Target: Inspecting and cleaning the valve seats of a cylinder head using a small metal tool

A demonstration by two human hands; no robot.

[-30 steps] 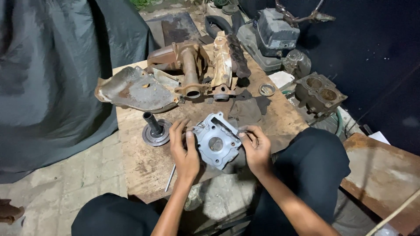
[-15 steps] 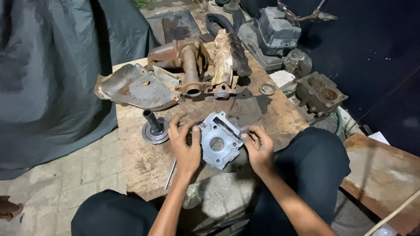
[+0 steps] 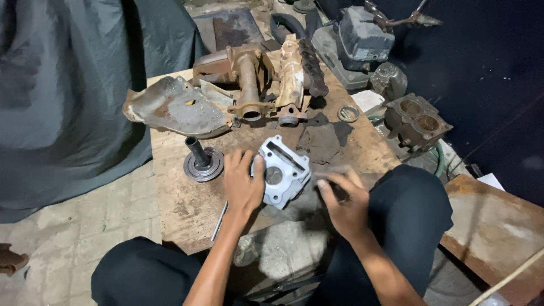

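Observation:
A pale grey metal cylinder block (image 3: 281, 170) with a round bore lies tilted on the wooden board (image 3: 181, 198) in front of me. My left hand (image 3: 242, 184) grips its left side, thumb on its top face. My right hand (image 3: 345, 204) is just to the right of the block and off it, blurred by motion, with the fingers curled. Whether it holds something small and dark is unclear.
A dark flanged shaft (image 3: 202, 161) stands left of my left hand, and a thin metal rod (image 3: 219, 221) lies below it. Rusty pipes (image 3: 249, 85), a bent metal cover (image 3: 175, 107), a dark rag (image 3: 323, 139) and a ring (image 3: 348, 113) crowd the board's far side. A twin-bore engine part (image 3: 416, 122) sits off to the right.
My right hand has left the block's right edge and moved to the right. The block has tilted and shifted slightly toward my left hand, which still holds it.

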